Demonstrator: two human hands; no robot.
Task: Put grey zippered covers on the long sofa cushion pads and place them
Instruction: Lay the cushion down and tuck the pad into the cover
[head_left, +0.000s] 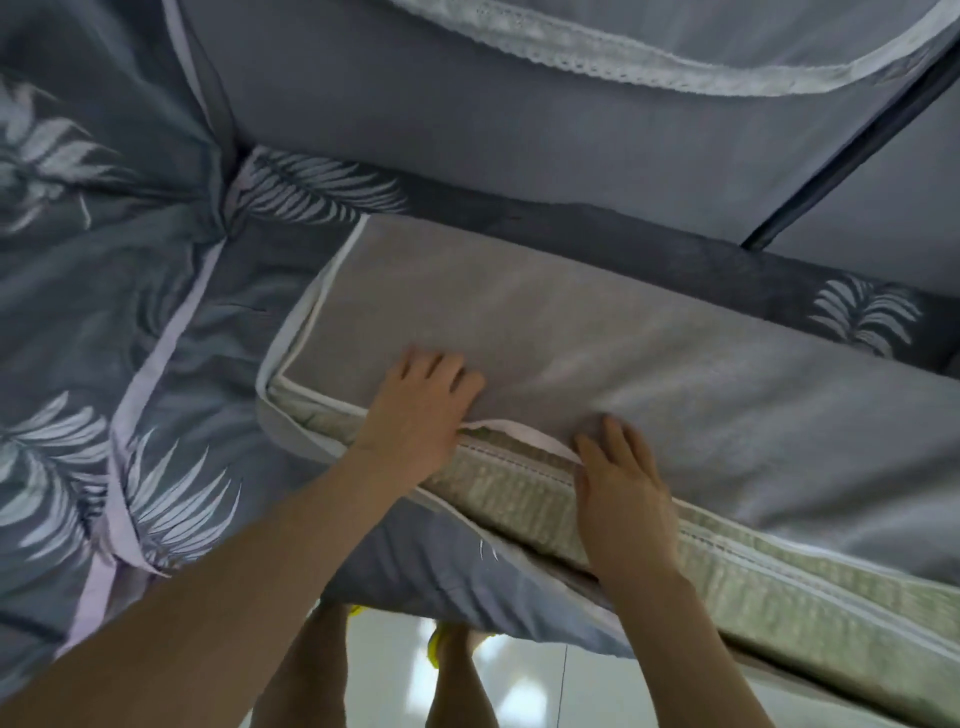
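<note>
1. The long cushion pad (597, 499) lies lengthwise on the patterned sofa seat (156, 338), in front of the backrest (467, 104). The grey cover (519, 322) sits over its top face and left end. The greenish front side is bare, so the opening is not yet closed.
2. The left hand (421, 410) lies spread on top of the cover near the left end, fingers pressing flat and grasping nothing that shows. The right hand (623, 488) rests released just beside it, fingers on the cover and palm across the pad's bare side. Whether either thumb hooks the white piping (519, 431) is hidden, so I cannot tell.
3. The step in hand looks like drawing the top flap down over the front side. Use the left hand as an anchor so the pad does not slide toward the backrest.
4. Smooth the wrinkle between the hands out to the right before pulling, or the slack will probably bunch at the zip.
5. Seat the left corner squarely inside the piping first, then work along the length in short stretches.
6. Bring both edges level before zipping. Fabric or pad caught in the teeth is the main risk.
</note>
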